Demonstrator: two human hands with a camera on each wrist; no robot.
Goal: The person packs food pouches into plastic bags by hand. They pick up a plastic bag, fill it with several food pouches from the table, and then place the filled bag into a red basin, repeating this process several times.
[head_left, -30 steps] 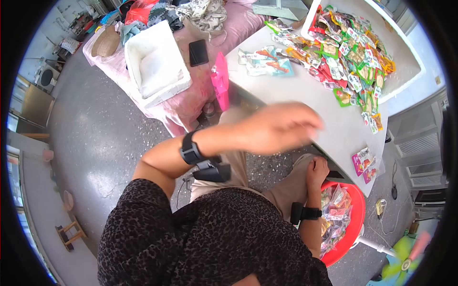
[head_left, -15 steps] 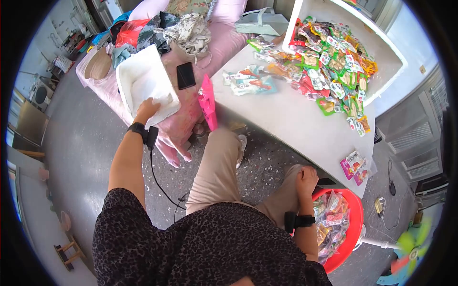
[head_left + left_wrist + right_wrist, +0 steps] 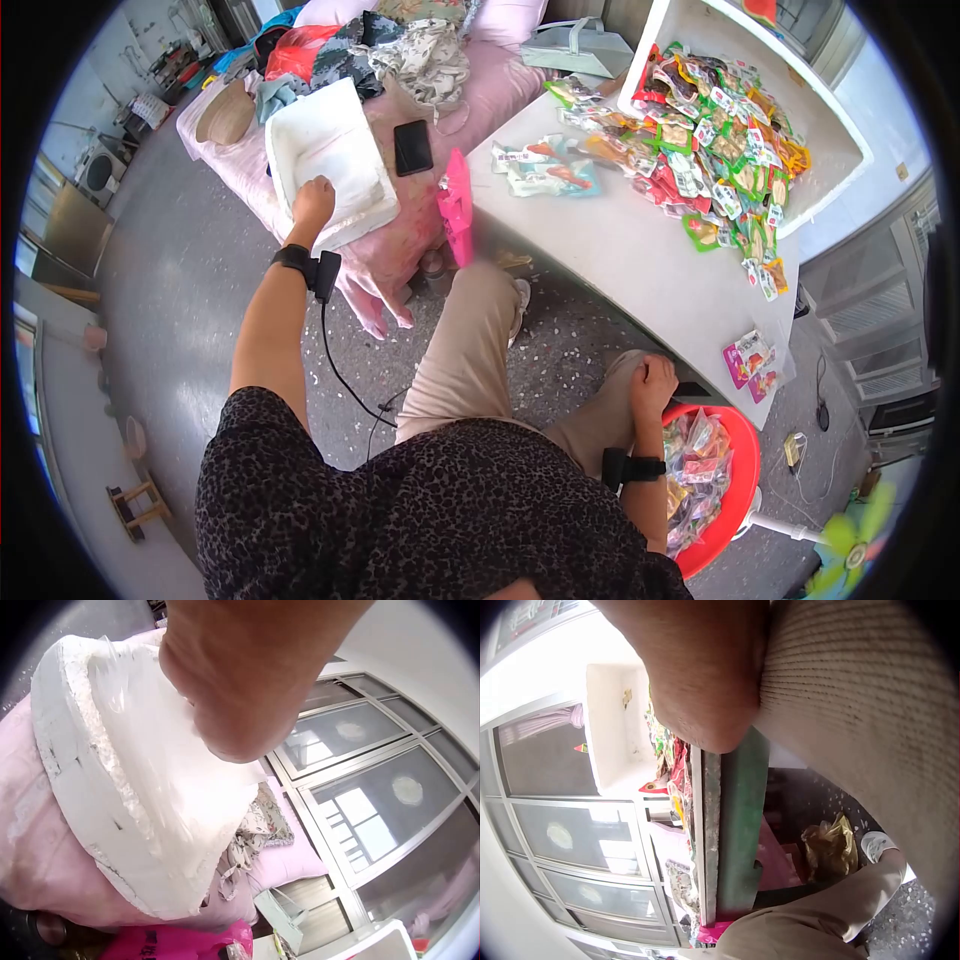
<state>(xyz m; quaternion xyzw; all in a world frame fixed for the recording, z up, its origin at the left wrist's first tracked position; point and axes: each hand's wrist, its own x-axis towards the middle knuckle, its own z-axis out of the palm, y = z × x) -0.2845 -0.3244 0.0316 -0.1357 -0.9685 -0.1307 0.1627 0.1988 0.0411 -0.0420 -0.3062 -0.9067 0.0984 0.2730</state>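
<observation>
My left hand (image 3: 314, 203) is down at the near part of a white foam box (image 3: 372, 205) on the bed, knuckles up and fingers bent. Clear plastic film (image 3: 161, 742) fills the box and lies right at the hand in the left wrist view. The fingertips are hidden there, so I cannot tell whether they pinch the film. My right hand (image 3: 653, 387) rests on the knee with loosely bent fingers. Close beside it stands a red basin (image 3: 743, 470) with clear-wrapped packets (image 3: 700, 468) inside.
On the table (image 3: 640, 260) a heap of snack packets (image 3: 720, 140) spills from a tipped white foam box (image 3: 845, 165). Blue-white packets (image 3: 550, 172) and pink-white packets (image 3: 752, 358) lie apart from it. A phone (image 3: 412, 148) and pink bag (image 3: 456, 205) are near the bed's edge. A fan (image 3: 855, 550) stands right.
My left hand swung from over the table's near side leftward to the foam box on the bed, and stays there with its fingers more bent. The right hand stays on the knee.
</observation>
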